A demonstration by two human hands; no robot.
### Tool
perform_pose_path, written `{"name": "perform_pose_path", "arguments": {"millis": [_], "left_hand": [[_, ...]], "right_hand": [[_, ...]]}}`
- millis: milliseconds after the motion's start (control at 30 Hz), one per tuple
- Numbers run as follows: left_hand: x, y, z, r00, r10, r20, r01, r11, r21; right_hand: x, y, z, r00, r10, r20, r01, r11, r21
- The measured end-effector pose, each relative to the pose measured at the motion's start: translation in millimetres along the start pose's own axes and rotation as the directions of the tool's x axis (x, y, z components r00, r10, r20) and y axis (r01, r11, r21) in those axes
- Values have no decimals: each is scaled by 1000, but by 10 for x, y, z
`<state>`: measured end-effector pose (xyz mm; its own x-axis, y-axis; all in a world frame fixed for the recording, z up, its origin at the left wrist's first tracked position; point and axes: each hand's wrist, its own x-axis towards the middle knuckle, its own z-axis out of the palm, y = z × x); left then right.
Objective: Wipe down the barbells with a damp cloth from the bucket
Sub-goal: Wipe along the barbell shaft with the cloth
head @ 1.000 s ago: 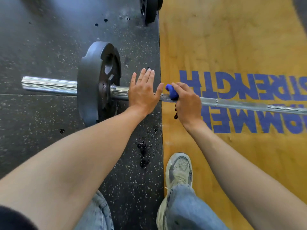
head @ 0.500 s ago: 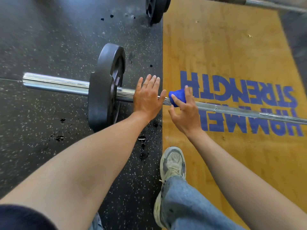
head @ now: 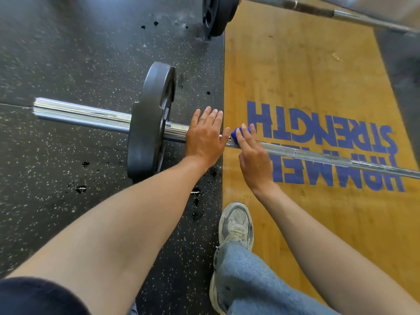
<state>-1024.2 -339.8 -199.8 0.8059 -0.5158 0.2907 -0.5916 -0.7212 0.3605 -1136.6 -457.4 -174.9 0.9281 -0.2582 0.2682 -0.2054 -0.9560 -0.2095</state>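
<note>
A steel barbell [head: 318,155] lies across the floor, its chrome sleeve [head: 79,114] pointing left and a black weight plate [head: 150,123] on it. My left hand [head: 204,137] rests flat on the bar just right of the plate, fingers straight and together. My right hand [head: 252,155] holds a small blue cloth [head: 238,133] bunched against the shaft, right beside my left hand. No bucket is in view.
Black speckled rubber flooring [head: 68,53] with wet dark drips [head: 195,196] meets a wooden platform [head: 306,64] with blue lettering. A second barbell [head: 341,14] with a black plate [head: 216,14] lies at the top. My right shoe [head: 236,223] and jeans leg stand near the platform edge.
My right hand has turned around the bar, moving the cloth from under my fingers to the far side of the shaft. My left hand stays pressed on the bar. The view has shifted.
</note>
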Motion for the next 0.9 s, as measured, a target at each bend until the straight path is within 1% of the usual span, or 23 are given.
{"name": "perform_pose_path", "arguments": {"millis": [133, 167, 267, 300, 333, 367, 400, 433, 467, 500, 600, 633, 667, 700, 733, 767, 800, 833, 900], "left_hand": [[0, -3, 11, 1000, -1, -7, 1, 1000, 2], [-1, 0, 6, 1000, -2, -6, 2, 1000, 2], [-17, 0, 3, 1000, -2, 1, 2, 1000, 3], [-27, 2, 1, 1000, -1, 11, 1, 1000, 0], [-44, 3, -5, 1000, -1, 18, 2, 1000, -6], [-60, 2, -17, 1000, -4, 23, 5, 1000, -9], [-70, 4, -30, 999, -8, 31, 8, 1000, -13], [-78, 13, -47, 999, -8, 47, 9, 1000, -19], [-89, 23, -63, 998, -4, 61, 5, 1000, -23], [-107, 29, -78, 998, -2, 67, 3, 1000, -21], [-160, 16, -129, 997, 14, 81, -12, 1000, -19], [-196, 15, -138, 997, 24, 74, -23, 1000, -15], [-229, 20, -138, 998, 39, 57, -38, 999, -8], [-257, 24, -136, 998, 51, 37, -51, 999, -5], [-281, 19, -120, 998, 63, 14, -63, 998, -4], [-307, 10, -104, 997, 76, -7, -76, 997, 1], [-341, 4, -91, 996, 83, -27, -83, 996, 12], [-379, 2, -90, 996, 86, -41, -85, 996, 26], [-447, -6, -109, 993, 117, -32, -116, 993, 36]], "right_hand": [[-5, -19, 59, 1000, -15, 24, 16, 999, -50], [-10, -11, 61, 998, -42, 39, 45, 996, -77], [-31, 107, 0, 973, -210, 96, 224, 960, -171], [-26, 152, -31, 963, -240, 120, 259, 949, -181], [-18, 166, -55, 966, -222, 134, 243, 955, -171], [-11, 127, -73, 980, -150, 128, 167, 976, -139], [-9, 60, -67, 992, -46, 116, 58, 993, -107], [-16, -17, -55, 992, 41, 116, -31, 995, -91], [-29, -88, -36, 990, 74, 123, -62, 994, -95], [-53, -142, -33, 989, 42, 140, -27, 993, -112], [-119, -91, -141, 969, -135, 207, 167, 976, -142], [-143, -30, -204, 963, -154, 220, 186, 974, -132], [-171, 32, -247, 969, -118, 217, 146, 982, -118], [-200, 62, -271, 980, -28, 195, 47, 994, -96], [-224, 45, -253, 986, 82, 148, -72, 995, -70], [-248, -33, -205, 982, 164, 96, -160, 986, -48], [-279, -137, -134, 980, 187, 65, -186, 982, -27], [-314, -233, -71, 987, 151, 60, -150, 988, -19], [-397, -237, -23, 998, -16, 63, 17, 1000, -23]]}}
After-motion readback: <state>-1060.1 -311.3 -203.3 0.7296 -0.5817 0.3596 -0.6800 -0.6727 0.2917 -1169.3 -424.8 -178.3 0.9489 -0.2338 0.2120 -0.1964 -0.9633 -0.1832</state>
